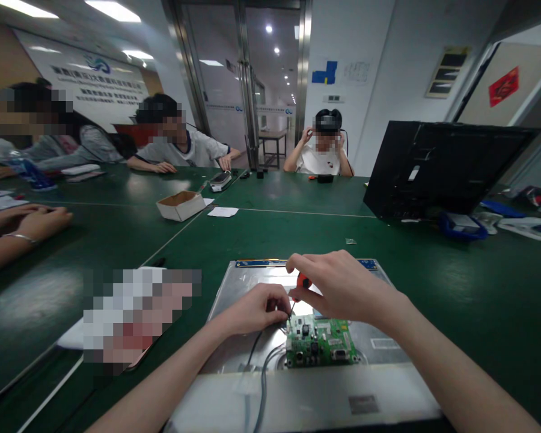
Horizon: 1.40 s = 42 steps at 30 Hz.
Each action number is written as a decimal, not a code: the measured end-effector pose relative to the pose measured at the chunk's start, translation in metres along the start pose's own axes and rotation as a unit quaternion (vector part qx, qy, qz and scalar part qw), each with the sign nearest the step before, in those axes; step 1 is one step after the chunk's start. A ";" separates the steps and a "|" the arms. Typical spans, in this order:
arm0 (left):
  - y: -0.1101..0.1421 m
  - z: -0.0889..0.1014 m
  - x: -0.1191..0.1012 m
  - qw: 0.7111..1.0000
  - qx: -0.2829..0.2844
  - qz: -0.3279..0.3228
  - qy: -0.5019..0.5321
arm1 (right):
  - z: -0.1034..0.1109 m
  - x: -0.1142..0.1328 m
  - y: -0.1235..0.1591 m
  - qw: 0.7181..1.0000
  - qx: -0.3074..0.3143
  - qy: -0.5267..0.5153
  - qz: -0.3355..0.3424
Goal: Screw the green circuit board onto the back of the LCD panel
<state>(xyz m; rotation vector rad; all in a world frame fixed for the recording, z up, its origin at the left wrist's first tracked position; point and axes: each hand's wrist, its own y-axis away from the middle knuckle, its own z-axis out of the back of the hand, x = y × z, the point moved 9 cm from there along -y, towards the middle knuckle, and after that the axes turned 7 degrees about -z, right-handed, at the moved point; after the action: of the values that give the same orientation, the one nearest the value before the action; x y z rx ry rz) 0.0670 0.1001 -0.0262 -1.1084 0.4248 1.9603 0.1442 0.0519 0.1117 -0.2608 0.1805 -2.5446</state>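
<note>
My right hand (331,285) grips a screwdriver (303,281) with a red and black handle. Its thin shaft slants down to the upper left corner of a green circuit board (320,343). Fingers pinched together, my left hand (265,307) is at that same corner, by the screwdriver's tip; whatever lies between its fingertips is too small to make out. The board rests on the silver metal back of a display panel (225,349), which lies flat on the table. A grey cable (264,385) runs from beside the board toward me.
A black monitor housing (442,168) stands at the right on the green table (455,288). An open cardboard box (181,206) sits ahead to the left, near a white paper (223,211). Another person's hands (40,225) rest at the left edge. Several people sit around the table.
</note>
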 end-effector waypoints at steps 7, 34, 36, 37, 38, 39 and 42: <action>-0.001 0.002 -0.009 1.000 -0.002 -0.012 -0.002 | 0.002 0.008 0.006 0.998 0.021 -0.042 0.042; 0.000 0.003 -0.006 1.000 -0.003 -0.013 -0.022 | 0.000 0.001 0.001 1.000 -0.004 0.005 0.012; 0.000 0.003 -0.007 1.000 -0.002 -0.012 -0.026 | 0.002 0.003 0.002 1.000 -0.003 -0.003 0.017; -0.001 0.003 -0.008 1.000 -0.001 -0.012 -0.026 | 0.002 0.005 0.003 1.000 -0.002 -0.009 0.023; -0.001 0.002 -0.009 1.000 0.000 -0.014 -0.024 | 0.003 0.006 0.004 0.999 -0.001 -0.016 0.030; -0.001 0.002 -0.010 1.000 0.001 -0.017 -0.023 | 0.003 0.008 0.005 0.999 0.000 -0.021 0.037; -0.001 0.002 -0.010 1.000 0.001 -0.019 -0.025 | 0.002 0.009 0.005 0.999 0.005 -0.018 0.039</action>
<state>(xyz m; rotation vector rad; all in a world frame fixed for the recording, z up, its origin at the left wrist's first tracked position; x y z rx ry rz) 0.0693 0.0967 -0.0172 -1.0565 0.3770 1.9486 0.1402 0.0424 0.1144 -0.2891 0.1609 -2.4610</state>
